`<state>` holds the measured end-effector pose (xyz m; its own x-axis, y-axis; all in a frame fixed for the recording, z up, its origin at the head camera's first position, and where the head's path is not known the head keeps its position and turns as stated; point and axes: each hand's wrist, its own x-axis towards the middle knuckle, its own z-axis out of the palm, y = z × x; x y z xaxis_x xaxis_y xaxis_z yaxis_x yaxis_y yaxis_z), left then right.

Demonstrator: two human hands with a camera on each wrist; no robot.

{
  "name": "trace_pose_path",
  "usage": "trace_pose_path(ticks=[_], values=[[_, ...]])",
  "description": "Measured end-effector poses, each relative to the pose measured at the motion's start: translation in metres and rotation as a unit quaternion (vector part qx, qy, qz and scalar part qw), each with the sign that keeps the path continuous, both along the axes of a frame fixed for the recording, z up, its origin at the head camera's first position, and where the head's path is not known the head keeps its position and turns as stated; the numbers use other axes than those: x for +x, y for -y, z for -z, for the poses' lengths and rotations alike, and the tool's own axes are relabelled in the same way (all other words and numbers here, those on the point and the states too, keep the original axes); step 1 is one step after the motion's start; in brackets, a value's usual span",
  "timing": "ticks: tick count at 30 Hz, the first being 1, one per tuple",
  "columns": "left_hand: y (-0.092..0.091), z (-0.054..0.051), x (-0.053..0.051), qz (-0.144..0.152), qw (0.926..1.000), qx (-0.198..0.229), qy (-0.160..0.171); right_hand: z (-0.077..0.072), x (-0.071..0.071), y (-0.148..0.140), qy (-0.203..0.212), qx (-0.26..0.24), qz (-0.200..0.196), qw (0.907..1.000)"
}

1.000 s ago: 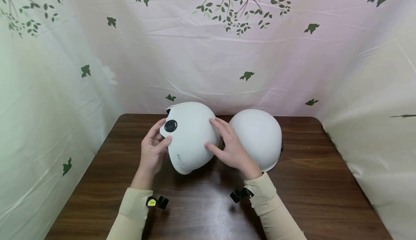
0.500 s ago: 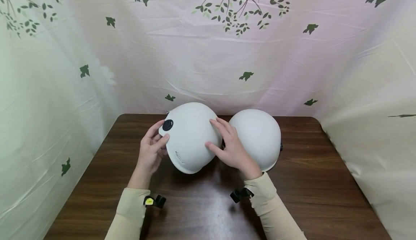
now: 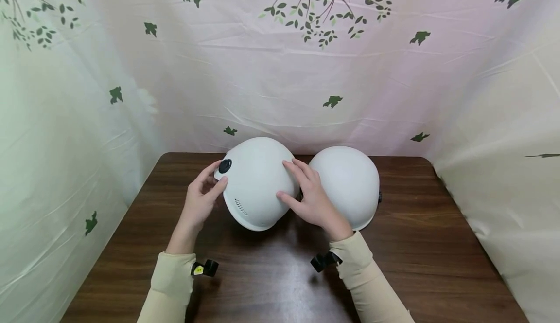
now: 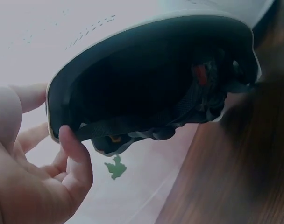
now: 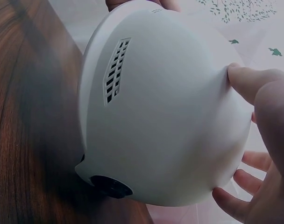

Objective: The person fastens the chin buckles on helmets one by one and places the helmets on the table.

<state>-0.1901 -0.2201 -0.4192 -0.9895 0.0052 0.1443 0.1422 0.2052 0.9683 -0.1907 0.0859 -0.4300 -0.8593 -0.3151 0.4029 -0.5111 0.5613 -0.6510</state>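
A white helmet (image 3: pixel 261 179) with a black round knob (image 3: pixel 225 166) is tilted between both hands. The left hand (image 3: pixel 200 201) grips its left rim, thumb outside; the left wrist view shows a finger curled over the rim beside a dark strap (image 4: pixel 109 127) and the dark interior (image 4: pixel 137 74). On the helmet's right side rest the spread fingertips of the right hand (image 3: pixel 311 201). In the right wrist view the slotted vent (image 5: pixel 117 71) faces the camera, with the right thumb and fingertips on the shell.
A second white helmet (image 3: pixel 347 184) sits just right of the first, partly behind the right hand. Both are on a dark wooden table (image 3: pixel 437 245). Patterned cloth (image 3: pixel 271 80) hangs behind and at both sides.
The held helmet has turned, its knob shifting slightly left and up and its vent moving left and up. The left hand and forearm have shifted left; the right hand has stayed nearly still.
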Motion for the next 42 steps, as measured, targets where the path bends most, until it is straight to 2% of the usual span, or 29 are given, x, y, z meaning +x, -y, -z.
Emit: trace_pose_path(ticks=[6,11,18,27,33,39,42], values=[[0.000,0.002,0.001,-0.033,0.9989,-0.024,-0.026,0.001,-0.001,0.001,0.006,0.003,-0.007,1.0000],[0.000,0.007,-0.001,-0.061,0.9975,-0.035,-0.002,0.003,-0.001,0.001,0.008,0.016,-0.010,0.9998],[0.003,0.016,-0.004,-0.056,0.9970,-0.047,0.026,0.006,-0.003,0.002,0.002,0.009,-0.013,0.9999],[0.002,0.026,-0.003,-0.080,0.9927,-0.061,0.067,0.014,-0.002,0.001,-0.010,0.006,-0.009,0.9999],[0.005,0.028,-0.002,-0.086,0.9886,-0.088,0.087,0.017,-0.003,0.003,-0.036,0.009,-0.012,0.9992],[0.008,0.028,-0.001,-0.078,0.9851,-0.102,0.115,0.020,-0.004,0.006,-0.042,0.023,-0.007,0.9988],[0.008,0.030,-0.002,-0.080,0.9848,-0.102,0.116,0.021,-0.004,0.007,-0.041,0.030,-0.008,0.9987]])
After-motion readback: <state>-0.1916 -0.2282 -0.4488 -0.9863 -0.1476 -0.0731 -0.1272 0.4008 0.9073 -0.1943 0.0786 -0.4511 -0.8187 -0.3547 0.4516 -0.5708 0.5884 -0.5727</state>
